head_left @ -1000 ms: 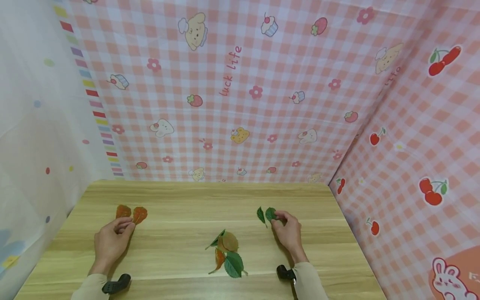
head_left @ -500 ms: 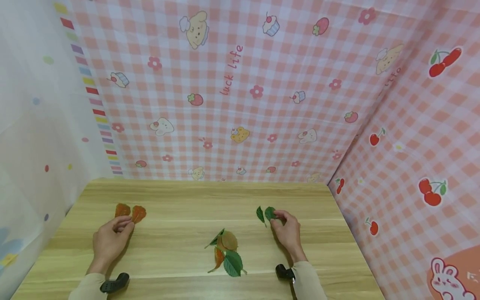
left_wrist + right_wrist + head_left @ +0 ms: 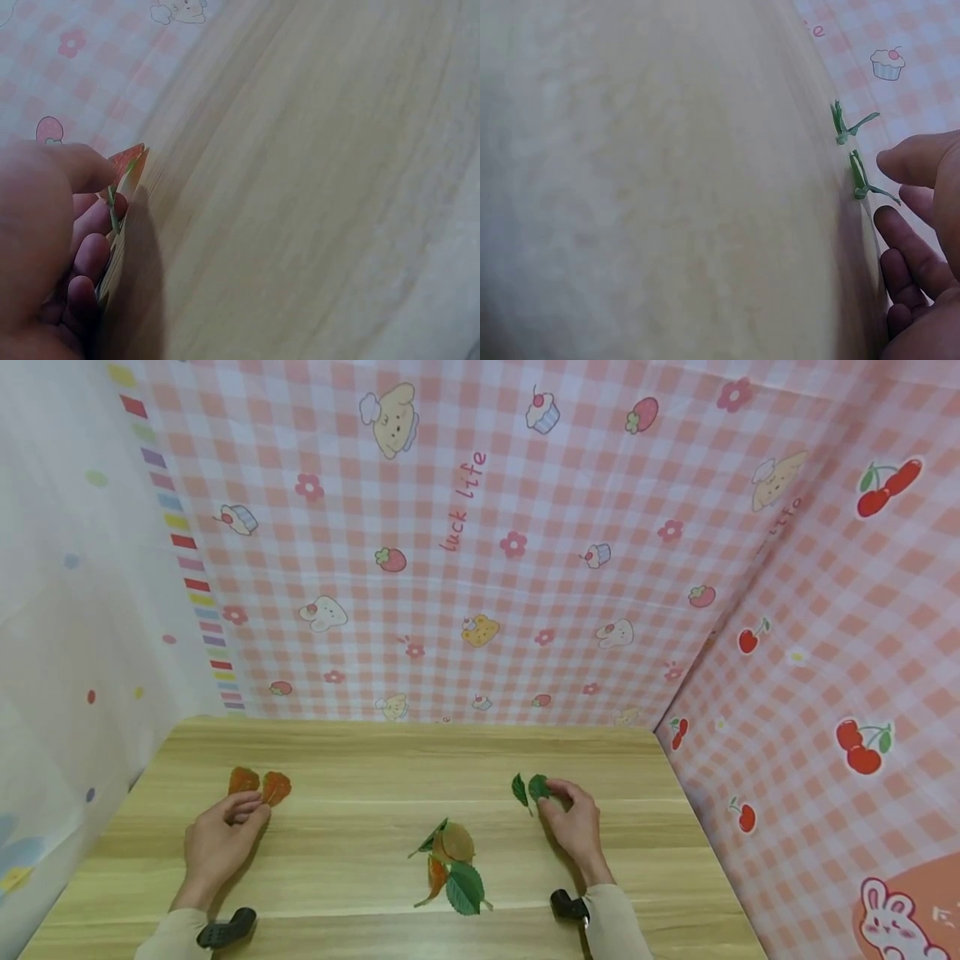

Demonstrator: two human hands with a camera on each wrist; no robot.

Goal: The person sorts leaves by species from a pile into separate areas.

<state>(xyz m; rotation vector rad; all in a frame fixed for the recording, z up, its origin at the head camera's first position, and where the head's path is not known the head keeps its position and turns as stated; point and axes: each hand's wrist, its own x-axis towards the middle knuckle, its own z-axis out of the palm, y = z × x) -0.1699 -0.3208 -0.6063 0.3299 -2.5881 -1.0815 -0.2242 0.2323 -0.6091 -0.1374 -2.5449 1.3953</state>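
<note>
In the head view my left hand is at the far left of the table, beside two orange leaves. Its thumb and index finger pinch the green stalk of the right-hand orange leaf; the left wrist view shows this orange leaf at the fingertips. The other orange leaf lies just beyond, partly behind the fingers. Over on the right, my right hand hovers by a round green leaf. The right wrist view shows thumb and index apart around this green leaf's stalk. A narrower green leaf lies alongside.
Mid-table, nearer me, lies a loose pile: a large green leaf, a brownish round leaf, an orange leaf and a dark green leaf. Checked cloth hangs behind the wooden table and along its right.
</note>
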